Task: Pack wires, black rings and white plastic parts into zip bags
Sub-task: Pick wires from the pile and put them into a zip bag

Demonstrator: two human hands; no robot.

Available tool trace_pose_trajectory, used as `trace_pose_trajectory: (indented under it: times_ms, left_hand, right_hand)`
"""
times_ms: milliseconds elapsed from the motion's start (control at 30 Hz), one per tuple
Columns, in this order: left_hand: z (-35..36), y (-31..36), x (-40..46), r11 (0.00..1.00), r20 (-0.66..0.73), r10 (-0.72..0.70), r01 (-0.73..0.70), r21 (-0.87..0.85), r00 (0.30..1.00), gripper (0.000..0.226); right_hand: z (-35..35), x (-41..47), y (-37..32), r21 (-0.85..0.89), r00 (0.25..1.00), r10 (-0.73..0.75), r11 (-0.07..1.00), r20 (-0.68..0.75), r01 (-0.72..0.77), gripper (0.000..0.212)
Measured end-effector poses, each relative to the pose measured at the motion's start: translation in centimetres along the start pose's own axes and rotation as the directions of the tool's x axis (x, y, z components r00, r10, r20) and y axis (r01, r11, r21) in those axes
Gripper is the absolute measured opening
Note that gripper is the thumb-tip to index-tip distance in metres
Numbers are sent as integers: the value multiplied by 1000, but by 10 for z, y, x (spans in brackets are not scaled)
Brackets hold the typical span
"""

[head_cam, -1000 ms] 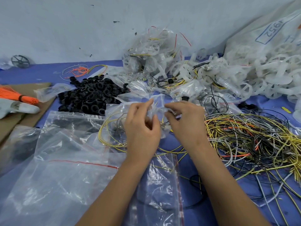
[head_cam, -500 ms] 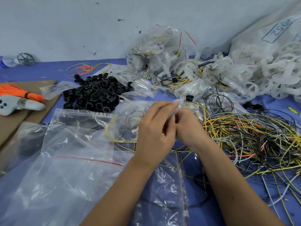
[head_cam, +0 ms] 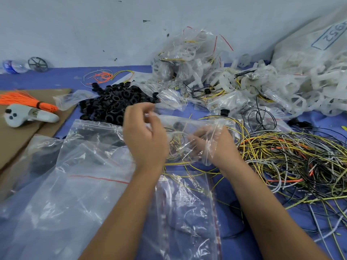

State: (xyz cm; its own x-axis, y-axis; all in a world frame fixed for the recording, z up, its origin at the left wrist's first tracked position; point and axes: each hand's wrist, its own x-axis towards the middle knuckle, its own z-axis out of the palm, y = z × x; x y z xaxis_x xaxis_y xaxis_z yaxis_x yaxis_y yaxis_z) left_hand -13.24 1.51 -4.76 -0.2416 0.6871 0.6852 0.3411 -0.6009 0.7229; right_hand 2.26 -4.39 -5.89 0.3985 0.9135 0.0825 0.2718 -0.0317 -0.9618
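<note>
hands apart now; left hand (head_cam: pixel 145 139) pinches zip bag (head_cam: pixel 197 136), right hand (head_cam: pixel 214 145) grips it.

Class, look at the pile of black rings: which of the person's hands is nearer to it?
Left. The left hand overlaps the near edge of the pile of black rings; the right hand is further right, inside a zip bag.

Right hand (head_cam: pixel 212 145) veiled by zip bag (head_cam: pixel 197 128)

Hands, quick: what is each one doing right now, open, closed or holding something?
Left hand: fingers curled, pinching the top edge of the small zip bag.
Right hand: partly behind the same bag's plastic, gripping it.
</note>
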Motion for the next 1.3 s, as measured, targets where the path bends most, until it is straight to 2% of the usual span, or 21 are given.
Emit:
trace_pose_trajectory:
  times_ms: [100,167,233,300,400,433,500,600,700,733,800,867,967,1000,1100,1200,1300]
  left_hand:
    - [-7,-27,19,946,-30,-313,314,79,949,22]
    - [-11,-48,26,864,57,-495,484,141,867,16]
    - [-12,-63,30,810,168,-581,546,214,796,14]
    - [-13,-71,30,831,253,-544,472,294,800,24]
    - [-16,-71,30,858,297,-488,388,337,821,30]
    - [-17,-71,30,856,300,-502,415,310,811,30]
    - [-20,-69,32,829,279,-560,521,206,781,25]
    - [-23,-65,39,766,229,-633,642,43,740,10]
    - [-26,-61,43,724,183,-665,685,-78,724,16]
    - [-27,-61,45,710,164,-676,695,-115,718,19]
    - [-27,-59,46,699,124,-687,698,-154,716,20]
    - [-26,-59,46,718,128,-670,682,-139,732,16]
    - [-24,-61,42,771,293,-598,636,-48,746,6]
    - [-23,-63,39,812,370,-552,583,35,747,6]
    - [-19,-68,31,894,533,-448,367,257,718,7]
    - [-19,-67,31,905,537,-425,363,223,729,15]
    - [-25,-64,36,869,493,-470,482,114,732,19]
  right_hand:
    - [2,2,4,-81,999,-12,997,-45,8,16]
    - [3,5,6,-169,998,-15,986,-65,4,17]
    - [4,6,9,-248,998,-38,969,-60,22,15]
    - [5,3,11,-298,995,-53,954,-83,25,18]
    - [4,-1,6,-267,994,-58,963,-92,32,21]
    - [4,-1,2,-222,997,-53,974,-47,41,23]
    - [3,-1,-7,-11,997,-56,998,58,57,23]
    - [-3,-5,-11,186,960,-183,972,213,144,40]
    - [-7,-2,-7,161,922,-249,965,295,209,34]
    - [-8,0,-5,125,931,-238,970,277,211,30]
    - [-9,6,1,47,968,-202,979,147,197,23]
    - [-13,9,5,-9,991,-135,991,24,135,16]
    - [-12,6,2,-162,991,-92,981,100,108,25]
    - [-9,3,-1,-145,986,-84,984,146,106,26]
    - [-6,-4,-10,95,958,-31,995,285,4,30]
    - [-9,-6,-11,129,916,-56,992,397,5,33]
    - [-11,-6,-8,89,906,-31,996,422,-7,30]
